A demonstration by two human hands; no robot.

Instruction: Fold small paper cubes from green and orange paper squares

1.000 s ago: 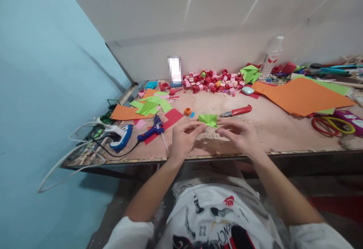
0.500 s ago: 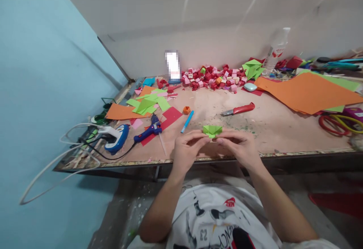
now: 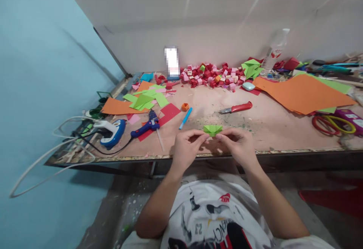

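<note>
A small piece of folded green paper (image 3: 212,129) is pinched between my two hands, just above the table's front part. My left hand (image 3: 189,145) grips its left end between thumb and fingers. On the opposite end, my right hand (image 3: 237,145) closes the same way. Creases run across the paper's face. Just beyond my left hand lie a blue pen (image 3: 185,118) and a small folded orange paper piece (image 3: 185,107). A utility knife with a red handle (image 3: 241,107) rests on the table past my right hand.
A blue glue gun (image 3: 146,127) and a power strip (image 3: 113,133) with cables lie left, near paper scraps (image 3: 146,99). Red and pink folded cubes (image 3: 210,75) are heaped at the back beside a phone (image 3: 171,61). Orange sheets (image 3: 303,92), scissors (image 3: 326,125) and a bottle (image 3: 275,54) stand right.
My thumbs have shifted up against the lower edge of the green paper, which both hands still hold. The whole view has shifted slightly.
</note>
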